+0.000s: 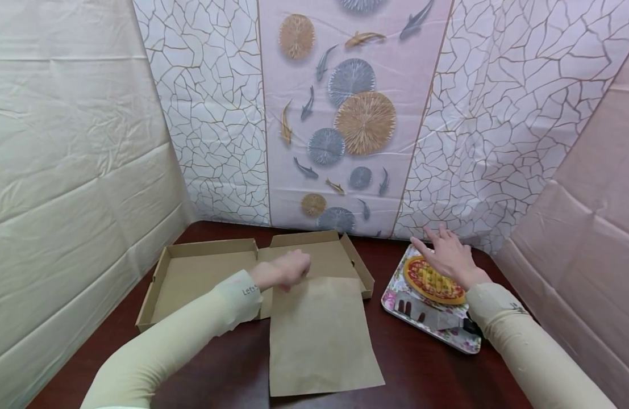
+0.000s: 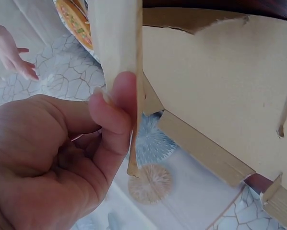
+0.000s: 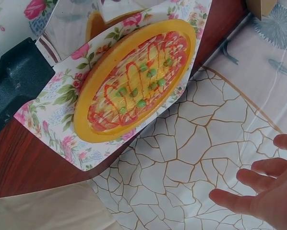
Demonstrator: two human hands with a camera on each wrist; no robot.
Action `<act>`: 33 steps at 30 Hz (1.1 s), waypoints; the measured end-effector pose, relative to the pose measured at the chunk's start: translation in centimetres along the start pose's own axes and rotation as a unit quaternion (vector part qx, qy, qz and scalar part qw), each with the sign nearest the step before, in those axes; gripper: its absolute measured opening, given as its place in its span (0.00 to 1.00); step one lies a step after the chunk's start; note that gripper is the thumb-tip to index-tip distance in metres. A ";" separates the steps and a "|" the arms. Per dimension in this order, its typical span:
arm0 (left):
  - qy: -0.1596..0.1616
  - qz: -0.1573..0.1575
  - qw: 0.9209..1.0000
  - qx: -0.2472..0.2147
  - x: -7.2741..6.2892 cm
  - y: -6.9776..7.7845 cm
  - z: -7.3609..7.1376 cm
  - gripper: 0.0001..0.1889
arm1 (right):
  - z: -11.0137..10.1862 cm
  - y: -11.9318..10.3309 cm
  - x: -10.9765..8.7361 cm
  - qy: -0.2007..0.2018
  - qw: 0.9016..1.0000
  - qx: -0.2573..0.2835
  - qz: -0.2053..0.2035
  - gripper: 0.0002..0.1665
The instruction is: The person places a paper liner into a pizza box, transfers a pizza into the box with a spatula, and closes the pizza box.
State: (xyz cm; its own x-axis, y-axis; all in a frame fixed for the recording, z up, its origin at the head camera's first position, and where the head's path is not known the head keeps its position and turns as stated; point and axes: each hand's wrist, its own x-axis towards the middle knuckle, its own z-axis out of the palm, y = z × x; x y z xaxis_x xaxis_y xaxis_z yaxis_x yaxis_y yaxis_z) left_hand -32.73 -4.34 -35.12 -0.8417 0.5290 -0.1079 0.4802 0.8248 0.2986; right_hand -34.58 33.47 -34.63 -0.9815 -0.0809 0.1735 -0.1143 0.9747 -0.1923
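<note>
The left hand (image 1: 290, 268) pinches the far edge of a flat, rectangular brown paper sheet (image 1: 321, 338), probably to hold it straight, its far end over the open brown cardboard box (image 1: 207, 275) on the dark-red desk (image 1: 217, 372). The right hand (image 1: 451, 258), fingers spread and holding nothing, is near the white floral tray (image 1: 389, 300), which seemingly keeps the round yellow-crusted pizza (image 1: 428, 284) and black-handled metal server (image 1: 437, 320) together
</note>
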 end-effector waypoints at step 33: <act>-0.005 0.019 1.000 0.009 -1.1 -3.4 -1.4 0.21 | 0.2 0.4 -0.1 -0.011 1.000 0.001 0.009 0.52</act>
State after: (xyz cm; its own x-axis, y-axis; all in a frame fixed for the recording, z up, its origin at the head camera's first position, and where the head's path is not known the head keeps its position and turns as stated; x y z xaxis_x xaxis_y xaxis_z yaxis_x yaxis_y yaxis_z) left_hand -33.74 -8.02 -34.64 -0.8197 0.5627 -0.1065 0.5167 0.8069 0.2862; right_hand -34.60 33.80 -34.92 -0.9866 -0.0681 0.1483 -0.0970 0.9756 -0.1968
